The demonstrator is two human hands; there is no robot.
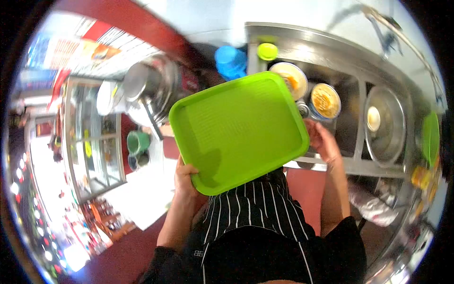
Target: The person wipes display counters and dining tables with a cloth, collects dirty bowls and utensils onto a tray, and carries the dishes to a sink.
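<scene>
A bright green rectangular tray (241, 132) is held tilted in front of my striped apron, its inner face toward me. My left hand (185, 179) grips its lower left corner, with the thumb over the rim and the other fingers hidden behind. Beside the right rim is my right hand (324, 141), its fingers loosely bent and apart. Some of those fingertips are hidden at the tray's edge, so contact is unclear. Just beyond that hand, a round container with orange-yellow contents (325, 101) stands in the metal sink (350, 90). Another similar container (294, 78) is partly covered by the tray.
A metal bowl (385, 125) holding a pale round item stands at the sink's right. Blue containers (231, 61) and a small lime-green cup (267, 51) are behind the tray. Leftward are a metal pot with a handle (142, 81), a green cup (138, 142) and a glass cabinet (94, 137).
</scene>
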